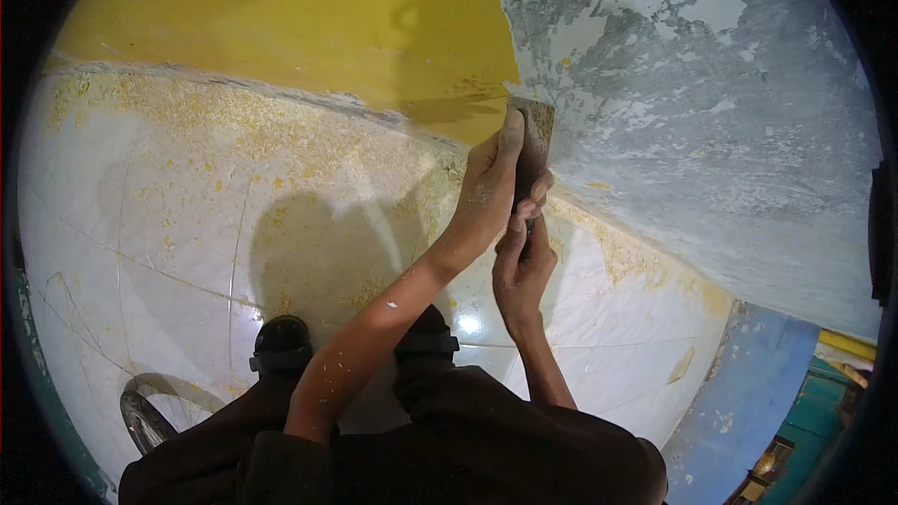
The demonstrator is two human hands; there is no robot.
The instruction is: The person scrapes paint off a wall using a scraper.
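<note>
Both my hands are on a flat scraper with a worn, dusty blade [539,128]. Its broad end touches the wall at the ragged border between yellow paint [280,21] and bare grey-white plaster [666,84]. My left hand [494,175] presses along the blade's left side, thumb stretched up towards the broad end. Lower down, my right hand [526,252] grips the tool around its narrow lower part, with fingertips against the blade. The handle is mostly hidden by my fingers. Pale flecks and dust stick to my left hand and forearm.
Yellow and white flakes litter the tiled floor [189,224] along the wall's foot. My feet in dark sandals [282,344] stand on the tiles. A spoked wheel [144,421] is at the lower left. A blue painted strip [744,379] and a teal surface [807,421] lie at the lower right.
</note>
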